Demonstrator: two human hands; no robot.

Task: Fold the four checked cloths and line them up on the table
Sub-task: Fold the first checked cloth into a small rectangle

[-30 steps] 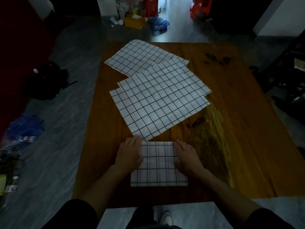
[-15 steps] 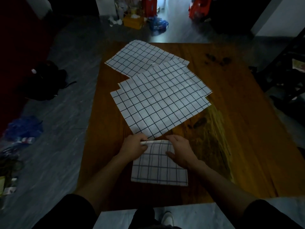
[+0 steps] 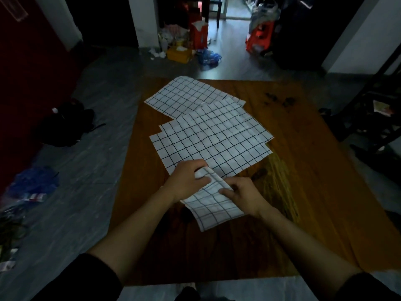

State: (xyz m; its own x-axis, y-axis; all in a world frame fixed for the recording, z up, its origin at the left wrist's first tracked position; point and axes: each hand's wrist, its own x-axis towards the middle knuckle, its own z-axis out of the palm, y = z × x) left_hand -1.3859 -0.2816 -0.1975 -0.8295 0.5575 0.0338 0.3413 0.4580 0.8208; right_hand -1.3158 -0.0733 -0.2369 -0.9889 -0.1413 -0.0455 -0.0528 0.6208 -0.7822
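Head view. Folded checked cloth (image 3: 211,204): near middle of wooden worktop (image 3: 314,170), turned askew, its far end lifted. Left hand (image 3: 187,184): fingers curled round the cloth's far end, thumb on top. Right hand (image 3: 244,195): fingers bent, pinching the cloth's right edge. Unfolded checked cloths (image 3: 212,137): overlapping flat pile just beyond the hands, reaching the worktop's far left edge; count of layers unclear. Black bag (image 3: 65,124): on grey floor (image 3: 71,192), left of worktop.
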